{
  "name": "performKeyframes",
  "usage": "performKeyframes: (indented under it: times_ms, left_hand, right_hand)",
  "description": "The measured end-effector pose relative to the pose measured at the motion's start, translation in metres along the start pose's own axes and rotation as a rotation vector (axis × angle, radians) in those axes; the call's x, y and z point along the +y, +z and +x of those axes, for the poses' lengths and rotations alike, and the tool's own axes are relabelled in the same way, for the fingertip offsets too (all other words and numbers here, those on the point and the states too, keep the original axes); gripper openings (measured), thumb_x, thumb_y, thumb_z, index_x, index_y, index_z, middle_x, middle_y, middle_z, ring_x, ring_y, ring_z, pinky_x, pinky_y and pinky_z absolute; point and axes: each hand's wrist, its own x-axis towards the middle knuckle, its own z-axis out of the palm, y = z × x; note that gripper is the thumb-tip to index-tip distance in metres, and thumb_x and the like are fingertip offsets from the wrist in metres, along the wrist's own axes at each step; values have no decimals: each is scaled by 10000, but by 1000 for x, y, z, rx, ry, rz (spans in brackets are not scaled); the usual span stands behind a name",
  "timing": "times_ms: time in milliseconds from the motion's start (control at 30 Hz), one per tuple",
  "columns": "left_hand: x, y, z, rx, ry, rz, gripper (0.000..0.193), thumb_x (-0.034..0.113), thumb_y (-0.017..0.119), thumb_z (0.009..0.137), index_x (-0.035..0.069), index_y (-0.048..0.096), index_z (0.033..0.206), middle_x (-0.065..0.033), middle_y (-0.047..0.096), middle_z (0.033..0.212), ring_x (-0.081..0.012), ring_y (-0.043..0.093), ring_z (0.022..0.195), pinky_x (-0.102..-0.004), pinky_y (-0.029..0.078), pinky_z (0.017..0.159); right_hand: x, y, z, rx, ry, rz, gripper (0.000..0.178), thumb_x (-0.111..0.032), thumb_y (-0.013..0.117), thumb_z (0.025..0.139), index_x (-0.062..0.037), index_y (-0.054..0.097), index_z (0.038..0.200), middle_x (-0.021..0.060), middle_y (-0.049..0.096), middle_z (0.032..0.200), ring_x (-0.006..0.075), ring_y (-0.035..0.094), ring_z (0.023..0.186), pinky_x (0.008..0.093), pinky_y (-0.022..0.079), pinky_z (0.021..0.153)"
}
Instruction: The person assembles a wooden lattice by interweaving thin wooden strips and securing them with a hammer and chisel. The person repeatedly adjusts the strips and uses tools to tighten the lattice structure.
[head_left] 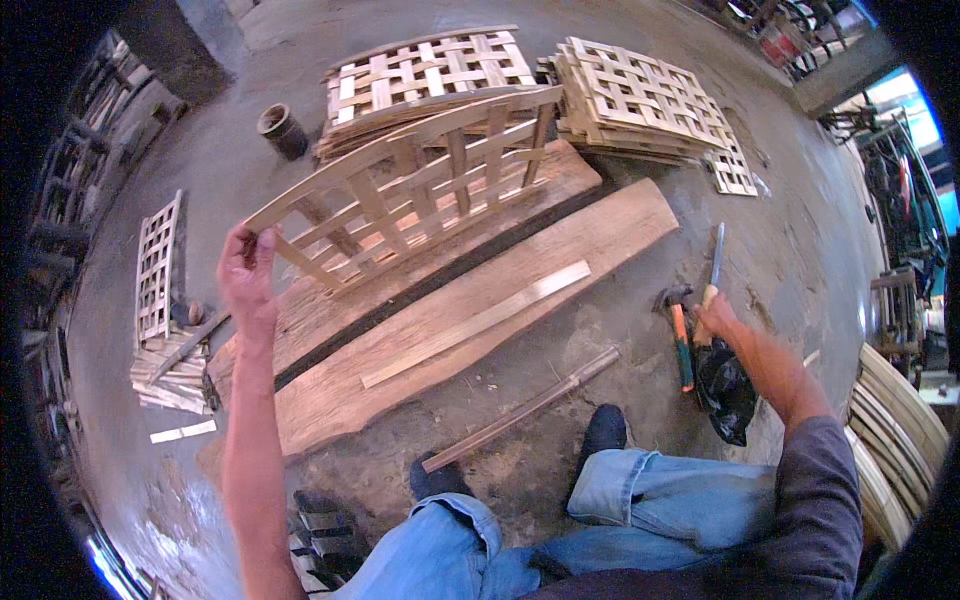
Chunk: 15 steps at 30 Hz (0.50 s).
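My left hand pinches the near left corner of a woven wooden slat panel. The panel is tilted up on its long edge over the rear of two thick wooden planks. On the front plank lies a loose flat slat. Off to the right, my right hand is closed around the pale handle of a knife, its narrow blade pointing away from me. Just left of that hand is a hammer with an orange and dark green handle. A black plastic bag lies below the hand.
Two stacks of woven panels stand beyond the planks. A dark cylindrical pot is at the far left. Another panel and a slat pile lie left. A split strip lies before my feet; curved strips are at right.
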Motion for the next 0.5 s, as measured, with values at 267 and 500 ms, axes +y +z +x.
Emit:
performKeyframes:
  times_ms: [267, 500]
  left_hand:
    - [2, 18, -9, 5, -75, -60, 132, 50, 612, 903, 21, 615, 1031, -40, 674, 962, -91, 612, 901, -252, 487, 829]
    - [15, 5, -14, -19, -63, -92, 155, 33, 587, 912, 13, 600, 1065, -42, 676, 977, -103, 620, 915, -248, 489, 850]
  right_hand:
    - [23, 25, 9, 166, 94, 488, 574, -290, 634, 815, 61, 451, 1232, 216, 582, 1112, 315, 592, 971, 415, 465, 842]
    - [-179, -100, -138, 133, -686, 489, 644, -293, 557, 873, 73, 329, 1351, 251, 500, 1254, 344, 489, 1181, 421, 375, 1001]
